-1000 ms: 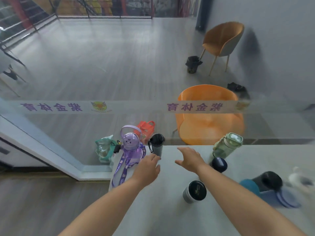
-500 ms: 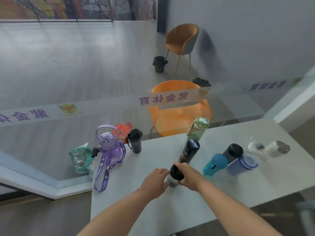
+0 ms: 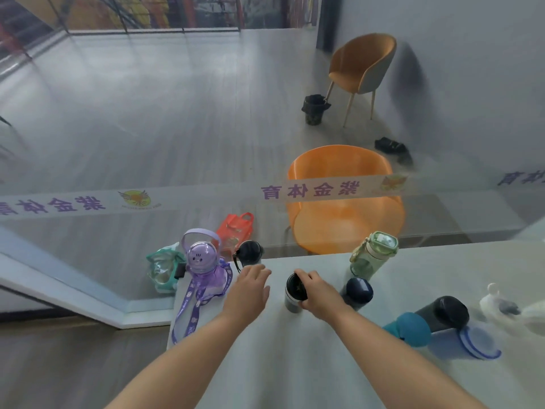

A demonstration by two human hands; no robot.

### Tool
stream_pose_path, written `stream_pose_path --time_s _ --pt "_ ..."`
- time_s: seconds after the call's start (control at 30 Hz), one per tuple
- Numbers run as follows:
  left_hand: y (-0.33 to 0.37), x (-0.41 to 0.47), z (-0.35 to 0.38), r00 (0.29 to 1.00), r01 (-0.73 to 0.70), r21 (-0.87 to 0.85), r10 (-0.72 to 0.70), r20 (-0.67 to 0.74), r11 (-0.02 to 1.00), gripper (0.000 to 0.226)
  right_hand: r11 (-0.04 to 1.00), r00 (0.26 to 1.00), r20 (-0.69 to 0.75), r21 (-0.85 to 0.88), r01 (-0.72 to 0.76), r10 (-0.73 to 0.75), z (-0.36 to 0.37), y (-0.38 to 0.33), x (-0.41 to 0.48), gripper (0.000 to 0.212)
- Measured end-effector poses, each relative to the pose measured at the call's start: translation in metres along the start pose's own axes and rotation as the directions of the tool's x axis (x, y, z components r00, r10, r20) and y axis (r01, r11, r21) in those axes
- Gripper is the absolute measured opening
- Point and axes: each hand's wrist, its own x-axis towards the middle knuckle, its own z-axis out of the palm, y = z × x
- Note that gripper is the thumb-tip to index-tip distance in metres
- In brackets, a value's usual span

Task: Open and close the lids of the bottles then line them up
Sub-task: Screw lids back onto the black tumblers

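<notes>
We've got the R hand [image 3: 317,293] wrapped round a small grey cup [image 3: 292,301] w/ a dark lid [image 3: 295,286], standing upright on the worktop [image 3: 295,364] near the middle, just in front of us; thumb and fingers close on its top and right side, so the grip is shut on the cup. L hand [image 3: 250,287] hovers just left of it, fingers loosely spread, holding nothing, not touching the cup as far as we can tell. Handling, our guess: cup looks rigid, smooth-walled, prob. metal or hard plastic, light if empty, so it could skid or spin on the worktop when the lid gets twisted. Best hold is L hand round the lower body to brace, R hand on the lid rim for torque. Other bottles: purple one [image 3: 203,267] w/ a strap at far left, black mug [image 3: 250,255] behind the L hand, green bottle [image 3: 373,255] upright at the back, navy bottle [image 3: 358,292] just right of the R hand. At far right a teal bottle [image 3: 411,329], a black one [image 3: 445,312] and a pale blue one [image 3: 466,343] lie on their sides, touching. Rounded, they may roll; take each mid-body. A white item at the edge is too blurred to read.
</notes>
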Motion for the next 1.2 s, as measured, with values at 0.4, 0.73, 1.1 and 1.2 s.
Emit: stream_pose_path --time_s 0.4,0.73,1.1,1.2 --pt "-0.033 0.079 0.004 0.931 0.320 0.085 -0.330 0.158 0.943 0.065 0.998 0.998 0.020 -0.019 0.054 -0.054 -0.034 0.011 0.091 0.081" --pt "-0.039 0.083 0.004 0.945 0.285 -0.010 -0.279 0.171 0.959 0.066 0.998 0.996 0.065 -0.021 0.062 -0.060 -0.043 0.014 0.101 0.080" --pt "-0.042 0.085 0.002 0.954 0.225 0.011 -0.222 0.203 0.974 0.071 0.996 0.996 0.073 -0.061 0.057 -0.053 -0.042 0.012 0.097 0.082" --pt "-0.041 0.084 0.002 0.957 0.216 0.029 -0.218 0.191 0.976 0.072 0.996 0.996 0.079 -0.066 0.052 -0.047 -0.043 0.011 0.096 0.081"
